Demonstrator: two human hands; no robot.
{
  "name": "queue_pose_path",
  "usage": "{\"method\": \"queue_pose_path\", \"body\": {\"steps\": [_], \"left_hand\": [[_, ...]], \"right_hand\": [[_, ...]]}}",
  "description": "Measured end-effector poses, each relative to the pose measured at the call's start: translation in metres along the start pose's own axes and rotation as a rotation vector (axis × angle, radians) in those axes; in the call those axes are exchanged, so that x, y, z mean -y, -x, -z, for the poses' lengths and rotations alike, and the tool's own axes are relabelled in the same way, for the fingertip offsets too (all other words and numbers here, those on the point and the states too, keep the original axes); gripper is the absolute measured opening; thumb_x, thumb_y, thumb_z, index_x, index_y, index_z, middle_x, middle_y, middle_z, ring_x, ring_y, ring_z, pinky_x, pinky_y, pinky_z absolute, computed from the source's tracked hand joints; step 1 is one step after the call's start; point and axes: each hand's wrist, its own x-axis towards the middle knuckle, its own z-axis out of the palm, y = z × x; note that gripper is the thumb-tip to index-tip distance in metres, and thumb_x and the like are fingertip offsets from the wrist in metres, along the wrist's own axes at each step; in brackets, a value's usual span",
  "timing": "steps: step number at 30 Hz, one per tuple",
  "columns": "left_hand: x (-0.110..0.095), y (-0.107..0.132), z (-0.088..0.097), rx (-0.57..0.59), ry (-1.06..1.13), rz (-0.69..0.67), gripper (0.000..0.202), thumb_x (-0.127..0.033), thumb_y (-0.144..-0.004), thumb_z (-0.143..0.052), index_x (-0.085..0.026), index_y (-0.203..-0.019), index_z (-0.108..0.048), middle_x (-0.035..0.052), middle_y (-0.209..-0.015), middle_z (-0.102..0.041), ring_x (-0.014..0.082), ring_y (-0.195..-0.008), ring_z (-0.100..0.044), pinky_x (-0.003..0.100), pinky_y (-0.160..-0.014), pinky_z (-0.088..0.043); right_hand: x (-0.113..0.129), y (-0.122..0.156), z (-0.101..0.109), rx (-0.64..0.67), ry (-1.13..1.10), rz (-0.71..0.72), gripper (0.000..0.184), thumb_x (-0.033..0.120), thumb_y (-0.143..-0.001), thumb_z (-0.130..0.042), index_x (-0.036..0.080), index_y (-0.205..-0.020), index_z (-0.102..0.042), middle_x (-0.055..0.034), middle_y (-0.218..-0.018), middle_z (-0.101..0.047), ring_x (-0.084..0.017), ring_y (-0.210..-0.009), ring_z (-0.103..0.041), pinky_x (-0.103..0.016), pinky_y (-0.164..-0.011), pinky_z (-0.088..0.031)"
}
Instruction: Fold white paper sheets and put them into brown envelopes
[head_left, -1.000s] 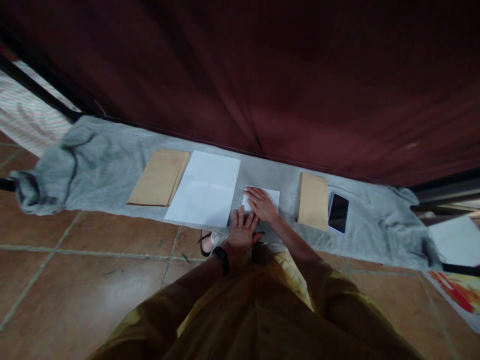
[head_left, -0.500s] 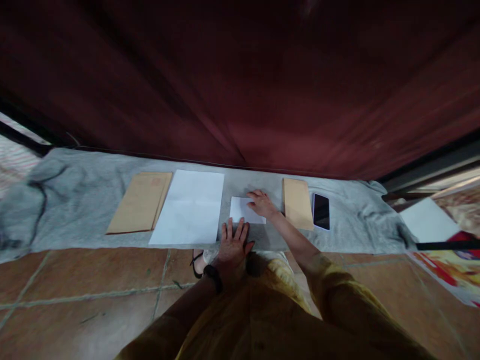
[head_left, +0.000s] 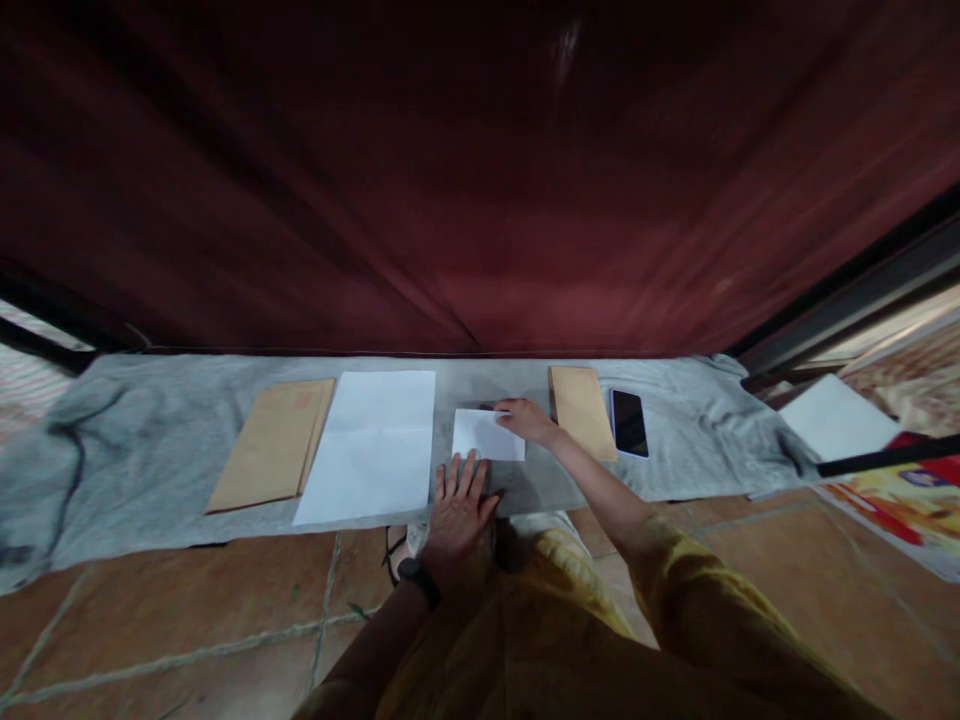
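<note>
A small white folded rectangle of paper [head_left: 484,437] lies flat on the long grey cloth [head_left: 150,450] that runs along the foot of a dark red curtain [head_left: 480,200], directly ahead of the person. The right hand [head_left: 527,420] rests on its far right corner with the fingers [head_left: 507,407] curled over the edge; whether they pinch the corner or only press it down cannot be told. The left hand [head_left: 457,503] lies flat on the cloth with its fingers spread open, the tips just touching the paper's near edge. Judging by its compact size, this piece looks already folded down, and it sits outside any envelope. To its left a large white sheet of paper [head_left: 369,445] lies open with only faint creases, beside a stack of brown paper envelopes [head_left: 274,443]. To the right lie a single narrow brown envelope [head_left: 581,410] and a black smartphone [head_left: 628,422], neither touched by a hand.
</note>
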Motion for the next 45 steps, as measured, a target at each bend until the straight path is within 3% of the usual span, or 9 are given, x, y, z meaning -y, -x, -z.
{"method": "queue_pose_path", "body": {"steps": [2,6,11,17,22,26,32,37,45], "left_hand": [[0.004,-0.003,0.005,-0.052,0.033,0.003,0.058,-0.04,-0.101,-0.042,-0.02,-0.155,-0.037,0.0109,-0.164,-0.033,0.0328,-0.154,-0.022,0.057,-0.122,-0.027],[0.014,-0.012,0.02,-0.212,0.139,0.034,0.057,-0.031,-0.1,-0.043,-0.016,-0.154,-0.033,0.0162,-0.164,-0.032,0.0311,-0.154,-0.022,0.054,-0.121,-0.032],[0.017,-0.011,0.028,-0.374,0.261,0.154,0.057,-0.028,-0.098,-0.047,-0.016,-0.152,-0.033,0.0189,-0.154,-0.042,0.0304,-0.147,-0.036,0.053,-0.117,-0.039],[0.009,-0.003,0.015,-0.194,0.179,-0.024,0.057,-0.019,-0.095,-0.046,-0.016,-0.151,-0.039,0.0169,-0.16,-0.037,0.0322,-0.152,-0.028,0.054,-0.117,-0.037],[0.005,-0.013,0.004,-0.069,0.106,-0.062,0.055,-0.022,-0.096,-0.047,-0.014,-0.151,-0.043,0.0162,-0.163,-0.033,0.0318,-0.153,-0.026,0.052,-0.119,-0.036],[0.006,-0.019,0.006,0.025,0.073,-0.064,0.053,-0.037,-0.097,-0.05,-0.013,-0.144,-0.052,0.0174,-0.157,-0.044,0.0337,-0.147,-0.038,0.055,-0.121,-0.032],[-0.004,-0.042,0.008,0.0,0.088,-0.047,0.051,-0.025,-0.1,-0.038,-0.011,-0.148,-0.048,0.0137,-0.159,-0.041,0.0272,-0.152,-0.03,0.049,-0.123,-0.029],[-0.012,-0.066,-0.005,0.065,0.113,-0.086,0.05,-0.029,-0.102,-0.033,-0.017,-0.149,-0.047,0.0081,-0.158,-0.044,0.0244,-0.152,-0.031,0.05,-0.124,-0.027],[0.002,-0.046,-0.018,0.003,0.049,0.019,0.06,-0.037,-0.102,-0.036,-0.008,-0.155,-0.034,0.017,-0.162,-0.035,0.0268,-0.153,-0.027,0.05,-0.123,-0.027]], "right_hand": [[0.003,0.009,0.009,-0.119,-0.051,0.027,0.026,0.014,-0.094,-0.055,0.021,-0.11,-0.074,-0.0021,-0.105,-0.076,-0.017,-0.094,-0.071,-0.024,-0.083,-0.052],[0.011,0.033,0.017,-0.428,-0.038,0.186,0.028,0.014,-0.099,-0.049,0.02,-0.117,-0.07,-0.0073,-0.115,-0.072,-0.02,-0.11,-0.066,-0.033,-0.099,-0.05],[0.01,0.071,-0.016,-0.391,0.176,0.257,0.03,0.009,-0.096,-0.052,0.021,-0.118,-0.069,-0.0093,-0.119,-0.071,-0.023,-0.11,-0.064,-0.041,-0.102,-0.049],[0.002,0.103,-0.064,-0.299,0.232,0.273,0.033,0.008,-0.094,-0.055,0.02,-0.123,-0.066,-0.0103,-0.126,-0.069,-0.024,-0.112,-0.064,-0.041,-0.101,-0.051],[-0.002,0.112,-0.079,-0.302,0.195,0.315,0.042,0.005,-0.091,-0.059,0.021,-0.129,-0.064,-0.0086,-0.132,-0.066,-0.022,-0.119,-0.062,-0.041,-0.108,-0.05],[-0.006,0.114,-0.085,-0.319,0.16,0.315,0.042,0.004,-0.09,-0.06,0.019,-0.128,-0.065,-0.0092,-0.132,-0.067,-0.022,-0.122,-0.061,-0.04,-0.111,-0.048],[-0.007,0.117,-0.087,-0.253,0.122,0.292,0.046,0.005,-0.091,-0.057,0.018,-0.134,-0.062,-0.0113,-0.139,-0.063,-0.023,-0.13,-0.057,-0.043,-0.115,-0.045],[-0.008,0.116,-0.09,-0.242,0.102,0.212,0.043,0.006,-0.092,-0.054,0.017,-0.133,-0.063,-0.0134,-0.137,-0.065,-0.023,-0.129,-0.059,-0.044,-0.115,-0.045],[-0.011,0.126,-0.089,-0.296,-0.031,0.226,0.038,0.017,-0.099,-0.05,0.018,-0.135,-0.062,-0.0109,-0.141,-0.062,-0.021,-0.133,-0.056,-0.044,-0.118,-0.042]]}}
